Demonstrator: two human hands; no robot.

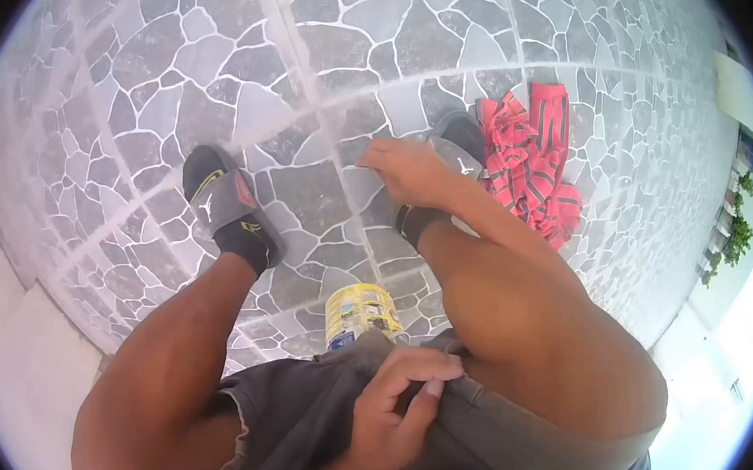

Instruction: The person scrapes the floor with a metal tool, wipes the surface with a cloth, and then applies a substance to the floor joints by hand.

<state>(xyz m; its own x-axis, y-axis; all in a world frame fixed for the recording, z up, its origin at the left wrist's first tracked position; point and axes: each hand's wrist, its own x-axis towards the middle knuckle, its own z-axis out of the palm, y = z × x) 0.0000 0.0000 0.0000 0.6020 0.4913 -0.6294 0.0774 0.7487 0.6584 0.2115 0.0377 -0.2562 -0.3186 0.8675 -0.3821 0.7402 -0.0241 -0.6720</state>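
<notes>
My left hand (393,407) rests over the grey shorts (502,434) in my lap. Its thumb and fingertips are pinched together at the cloth. Whatever lies between them is too small to make out. Stretched forward past my right knee, my right hand (409,171) hovers above the stone-patterned floor near my right foot. Its fingers are closed, and their contents, if any, do not show. A red-and-black striped cloth (535,159) lies crumpled on the floor beside the right slide sandal (460,148), just beyond that hand.
A yellow printed container (361,310) stands between my legs, partly hidden by the shorts. My left foot wears a dark slide sandal (223,195) over a sock. Green plants (735,231) grow along the wall at the right. Pale walls border the floor on both sides.
</notes>
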